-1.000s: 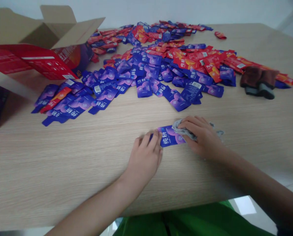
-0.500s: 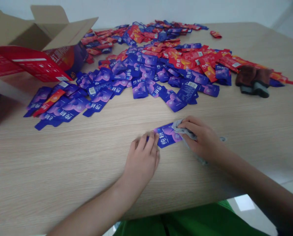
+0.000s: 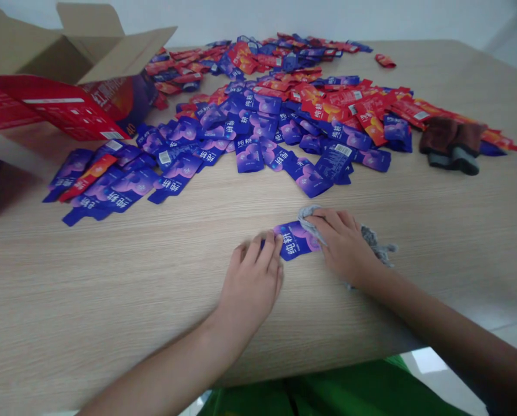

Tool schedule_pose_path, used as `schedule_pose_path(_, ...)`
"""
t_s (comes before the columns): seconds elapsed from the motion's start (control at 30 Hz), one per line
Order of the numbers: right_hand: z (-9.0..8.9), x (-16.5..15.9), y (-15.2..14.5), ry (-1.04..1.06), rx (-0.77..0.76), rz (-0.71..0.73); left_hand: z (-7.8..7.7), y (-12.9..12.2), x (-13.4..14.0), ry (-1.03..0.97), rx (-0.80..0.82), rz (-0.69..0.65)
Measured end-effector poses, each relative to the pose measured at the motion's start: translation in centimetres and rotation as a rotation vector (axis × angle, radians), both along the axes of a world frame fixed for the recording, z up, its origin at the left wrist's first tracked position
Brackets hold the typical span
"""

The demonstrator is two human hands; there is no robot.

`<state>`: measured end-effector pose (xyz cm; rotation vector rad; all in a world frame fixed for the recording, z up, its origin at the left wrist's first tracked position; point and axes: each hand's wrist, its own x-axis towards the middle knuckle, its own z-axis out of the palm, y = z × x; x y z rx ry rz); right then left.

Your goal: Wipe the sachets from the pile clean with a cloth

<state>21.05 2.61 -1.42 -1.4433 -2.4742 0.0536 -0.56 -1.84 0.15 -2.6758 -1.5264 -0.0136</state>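
A purple-blue sachet (image 3: 293, 241) with white lettering lies flat on the table near the middle. My left hand (image 3: 255, 274) has its fingers bent over the left end of the sachet, holding it against the tabletop. Bunched under my right hand (image 3: 343, 245) is a grey cloth (image 3: 308, 216), gripped by the fingers and resting on the sachet's right part. Loose folds of the cloth stick out to the right of that hand. The sachet's far right end is hidden under the cloth and fingers.
A long heap of purple sachets (image 3: 258, 124) and red sachets (image 3: 327, 101) spreads across the table (image 3: 111, 294). An open cardboard box (image 3: 111, 104) stands at the left back. Brown-and-grey fabric items (image 3: 451, 144) lie at the right, beside the heap.
My right hand and the cloth have shifted slightly left and up over the sachet, and more of the cloth shows to the right of the hand. My left hand stays in place.
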Motion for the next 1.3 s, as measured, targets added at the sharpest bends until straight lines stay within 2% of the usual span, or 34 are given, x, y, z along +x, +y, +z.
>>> schedule_pose_path(0.1, 1.0, 0.2, 0.8, 0.077, -0.034, 0.017, -0.1, 0.0, 0.0, -0.001, -0.002, 0.003)
schedule_pose_path(0.23, 2.4, -2.7, 1.4, 0.255, -0.054, 0.111, -0.1, 0.0, 0.0, -0.008, 0.014, -0.005)
schedule_pose_path(0.33, 2.1, -4.9, 1.0, 0.194, -0.078, 0.17, 0.0, 0.0, 0.0, -0.003, 0.02, 0.0)
schedule_pose_path(0.4, 1.4, -5.1, 0.7, 0.117, -0.07, 0.155, 0.0, 0.0, 0.0, -0.004, 0.014, 0.001)
schedule_pose_path(0.47, 0.8, -4.0, 0.4, 0.093, -0.052, 0.11, 0.1, 0.0, 0.0, -0.006, 0.009, -0.001)
schedule_pose_path(0.57, 0.2, -0.6, 0.7, 0.118, -0.036, 0.016, 0.0, 0.1, 0.0, 0.001, 0.011, -0.008)
schedule_pose_path(0.67, 0.6, 2.3, 1.7, 0.133, -0.052, -0.069, 0.0, 0.1, 0.1, 0.015, 0.016, -0.008)
schedule_pose_path(0.73, 1.4, 2.6, 2.4, 0.143, -0.056, -0.09, 0.0, 0.1, 0.2, 0.024, 0.018, -0.004)
schedule_pose_path(0.8, 2.3, 1.4, 2.6, 0.159, -0.028, -0.077, 0.0, 0.1, 0.3, 0.031, 0.019, 0.002)
schedule_pose_path(0.9, 2.9, -2.1, 2.1, 0.141, -0.009, 0.052, 0.1, 0.1, 0.3, 0.029, 0.018, 0.005)
schedule_pose_path(0.97, 2.6, -4.0, 1.3, 0.073, -0.031, 0.127, 0.2, 0.1, 0.3, 0.025, 0.015, 0.003)
schedule_pose_path(1.03, 2.0, -4.4, 0.7, 0.024, -0.048, 0.122, 0.1, 0.1, 0.2, 0.022, 0.013, 0.002)
schedule_pose_path(1.2, 0.6, -0.3, 0.7, 0.097, -0.063, 0.001, -0.1, 0.1, 0.2, 0.025, 0.014, 0.003)
schedule_pose_path(1.3, 1.0, 2.0, 1.5, 0.109, -0.088, -0.05, -0.1, 0.1, 0.2, 0.027, 0.018, -0.002)
